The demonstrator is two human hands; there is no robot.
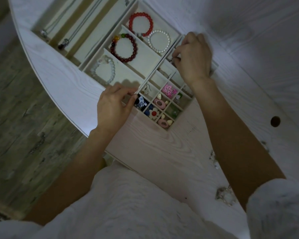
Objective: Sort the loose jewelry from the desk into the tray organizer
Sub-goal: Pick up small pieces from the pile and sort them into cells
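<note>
A cream tray organizer (155,69) lies on the white desk. Its long sections hold a red bead bracelet (141,24), a pearl bracelet (159,41), a dark red bracelet (125,47) and a pale bracelet (104,69). Small grid cells hold earrings and charms, among them a pink flower (169,90) and a white flower (153,113). My right hand (193,57) hovers over the far grid cells and pinches a small metal piece (173,60). My left hand (115,105) holds the near left corner of the grid tray with curled fingers.
A necklace tray (64,31) with chains sits at the far left. Loose clear and white pieces lie on the desk at right, a crystal cluster (225,195) and small beads (214,159). A cable hole (275,121) is in the desk. The desk's curved edge falls off at left.
</note>
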